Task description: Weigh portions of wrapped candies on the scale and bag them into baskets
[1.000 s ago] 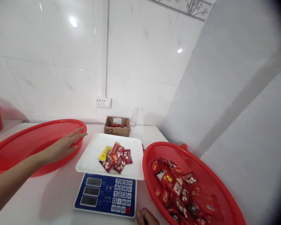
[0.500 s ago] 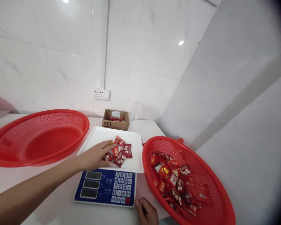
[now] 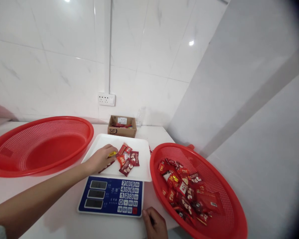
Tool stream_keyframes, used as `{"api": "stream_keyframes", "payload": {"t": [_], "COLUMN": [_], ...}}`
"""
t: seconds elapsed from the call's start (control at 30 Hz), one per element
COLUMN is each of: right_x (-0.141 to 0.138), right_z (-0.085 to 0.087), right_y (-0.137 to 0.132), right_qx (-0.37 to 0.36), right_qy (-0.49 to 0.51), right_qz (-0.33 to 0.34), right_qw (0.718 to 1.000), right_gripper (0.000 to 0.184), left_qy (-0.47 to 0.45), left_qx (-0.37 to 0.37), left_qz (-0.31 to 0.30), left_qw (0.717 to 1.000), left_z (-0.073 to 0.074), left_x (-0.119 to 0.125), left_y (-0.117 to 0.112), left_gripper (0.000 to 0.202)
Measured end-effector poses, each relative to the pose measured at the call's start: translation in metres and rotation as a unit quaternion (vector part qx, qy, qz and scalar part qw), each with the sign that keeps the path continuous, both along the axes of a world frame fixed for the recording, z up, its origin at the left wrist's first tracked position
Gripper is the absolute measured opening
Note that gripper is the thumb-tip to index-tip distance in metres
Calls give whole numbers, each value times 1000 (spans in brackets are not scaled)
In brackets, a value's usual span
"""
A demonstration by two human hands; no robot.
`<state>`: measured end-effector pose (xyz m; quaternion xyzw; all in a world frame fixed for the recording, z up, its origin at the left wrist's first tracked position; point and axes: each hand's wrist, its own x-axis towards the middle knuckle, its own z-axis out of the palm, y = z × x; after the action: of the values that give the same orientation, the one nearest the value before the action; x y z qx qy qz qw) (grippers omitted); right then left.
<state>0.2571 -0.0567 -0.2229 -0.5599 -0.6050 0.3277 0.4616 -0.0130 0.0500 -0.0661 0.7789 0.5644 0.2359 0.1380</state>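
A white tray (image 3: 139, 146) sits on a blue electronic scale (image 3: 113, 197). A small pile of red snack packets (image 3: 128, 161) lies on the tray. My left hand (image 3: 100, 159) rests on the tray with its fingers curled around a yellow packet (image 3: 112, 154) and a dark red one at the pile's left edge. My right hand (image 3: 155, 225) lies on the table just in front of the scale's right corner, fingers bent around something dark that I cannot make out.
A red mesh basket (image 3: 221, 189) at the right holds several red packets. A large empty red basket (image 3: 40, 146) stands at the left. A small cardboard box (image 3: 122, 126) and a wall socket (image 3: 106, 99) are behind the tray, against the white tiled wall.
My left hand left the rim of the left basket, came over to the tray and closed on the packets at the pile's left edge. The right hand stayed by the scale.
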Motion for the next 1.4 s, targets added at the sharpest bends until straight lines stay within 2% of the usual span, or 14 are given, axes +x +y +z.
{"api": "stream_keyframes", "payload": {"t": [0.13,0.2,0.33,0.43,0.5,0.57,0.67,0.77,0.87,0.93,1.0,1.07,1.17,1.4], "right_x": [0,1,1,1,1,0,-1,-1,-1,-1,0,0,0,-1], "right_z": [1,1,1,2,3,4,4,4,5,6,6,6,4,4], "right_y": [0,0,0,0,-1,-1,-1,-1,-1,-1,-1,-1,0,0], "right_qx": [5,7,4,8,14,21,31,34,24,18,16,13,9,10], "right_qy": [1,-1,-3,-5,-6,-3,4,9,10,13,15,17,18,22], "right_qz": [1,1,7,9,7,4,0,4,12,16,18,18,17,16], "right_qw": [1000,1000,1000,1000,1000,1000,1000,999,1000,1000,1000,1000,1000,1000], "right_gripper": [49,49,48,49,50,51,51,50,49,48,46,45,45,47], "left_qy": [-25,-29,-19,4,25,50,98,140,150,153,170,187,199,197], "left_qx": [33,51,100,119,116,95,56,89,95,53,-17,-57,-54,18], "left_qz": [58,89,173,249,289,307,297,234,125,19,-42,-68,-89,-94], "left_qw": [997,994,980,961,950,946,948,958,976,987,984,978,974,976], "left_z": [2,7,35,58,66,67,58,41,22,12,7,5,6,5], "left_x": [-5,-12,-36,-65,-84,-100,-108,-86,-39,-1,32,58,78,87], "left_y": [6,7,2,-4,-8,-10,-11,-8,-5,-3,3,11,24,37], "left_gripper": [20,20,24,28,32,38,44,46,45,53,65,75,78,43]}}
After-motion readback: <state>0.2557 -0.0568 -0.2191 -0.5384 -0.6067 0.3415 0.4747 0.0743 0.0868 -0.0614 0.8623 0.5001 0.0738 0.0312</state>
